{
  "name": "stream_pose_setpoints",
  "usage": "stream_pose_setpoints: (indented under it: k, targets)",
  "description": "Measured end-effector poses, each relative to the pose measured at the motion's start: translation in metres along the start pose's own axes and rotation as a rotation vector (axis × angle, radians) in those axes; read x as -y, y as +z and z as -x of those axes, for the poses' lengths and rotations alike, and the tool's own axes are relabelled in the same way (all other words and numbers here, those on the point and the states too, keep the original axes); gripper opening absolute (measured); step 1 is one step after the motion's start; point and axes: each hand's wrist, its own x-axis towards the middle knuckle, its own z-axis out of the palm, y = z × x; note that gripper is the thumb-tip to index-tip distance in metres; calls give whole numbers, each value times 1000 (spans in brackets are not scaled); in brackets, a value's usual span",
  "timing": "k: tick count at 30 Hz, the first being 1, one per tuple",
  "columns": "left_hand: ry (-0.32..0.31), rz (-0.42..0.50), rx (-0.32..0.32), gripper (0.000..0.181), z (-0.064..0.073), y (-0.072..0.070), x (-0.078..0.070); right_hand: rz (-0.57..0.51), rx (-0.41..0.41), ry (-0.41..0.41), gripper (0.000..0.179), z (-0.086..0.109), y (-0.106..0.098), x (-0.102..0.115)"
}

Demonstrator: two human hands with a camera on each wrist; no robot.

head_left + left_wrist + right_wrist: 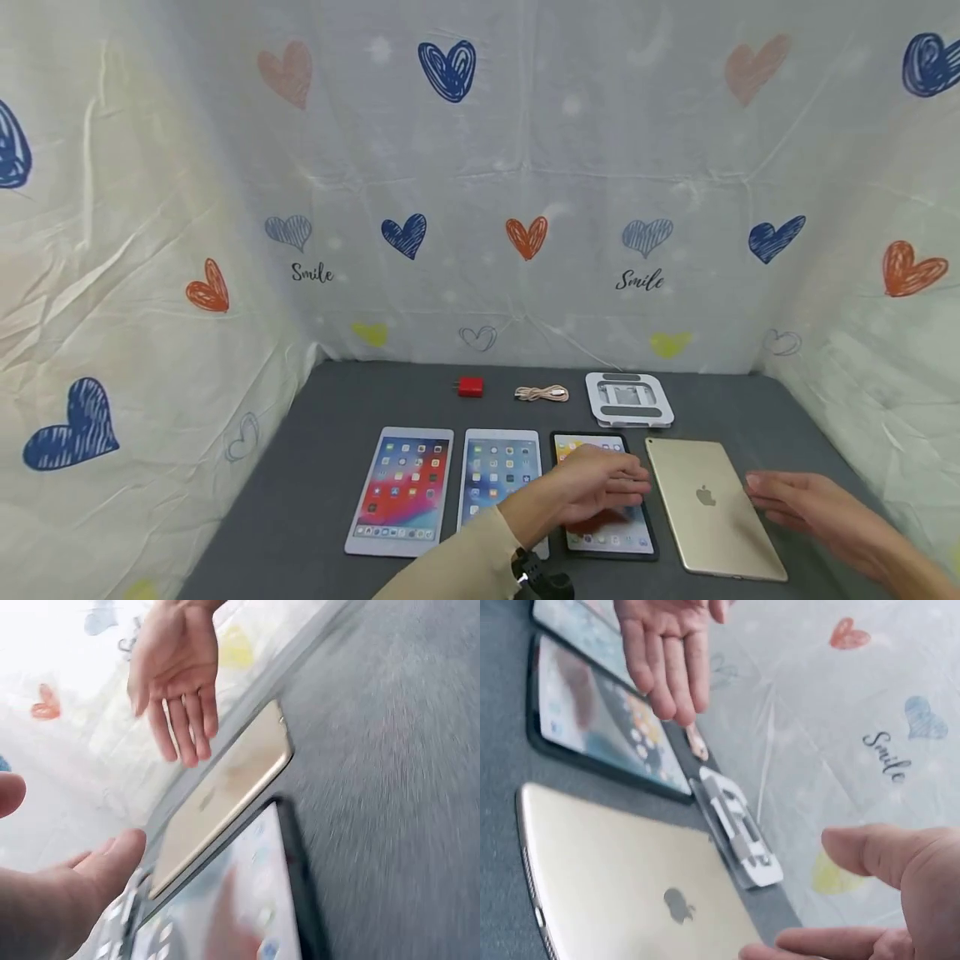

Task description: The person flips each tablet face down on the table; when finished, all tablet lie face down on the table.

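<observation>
At the far left of the gray tabletop (300, 500), locate the white-bezel tablet with red-and-blue wallpaper (401, 492), screen up. Behind and to its right is the red charger plug (470, 387). Next in the row is the white-bezel tablet with blue wallpaper (501, 471); your left sleeve (457, 562) overlaps its lower part in the head view. The coiled cable (542, 393) lies behind it. Your left hand (600, 483) is above the black-bezel tablet (611, 542), which lies screen up; your fingers are extended, grasping nothing, palm turned toward your other hand. The white tablet stand (630, 408) lies folded behind. The gold iPad (716, 508) lies logo side up between your hands. Your right hand (817, 504) is near its right edge, palm inward, fingers straight, grasping nothing.
</observation>
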Motion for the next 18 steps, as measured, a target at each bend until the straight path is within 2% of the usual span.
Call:
stream_pose_setpoints:
  k: [5, 9, 14, 18]
  targets:
    - [39, -41, 64, 32, 24, -29, -21, -236, 174, -94, 73, 4, -5, 7]
    - [65, -87, 80, 34, 44, -50, -38, -420, 348, -150, 59, 3, -4, 12]
    - [84, -141, 35, 39, 66, -76, -56, -585, 533, -180, 49, -1, 3, 22]
    - [86, -186, -11, 44, 78, -95, -65, -632, 559, -169, 48, -5, 12, 28]
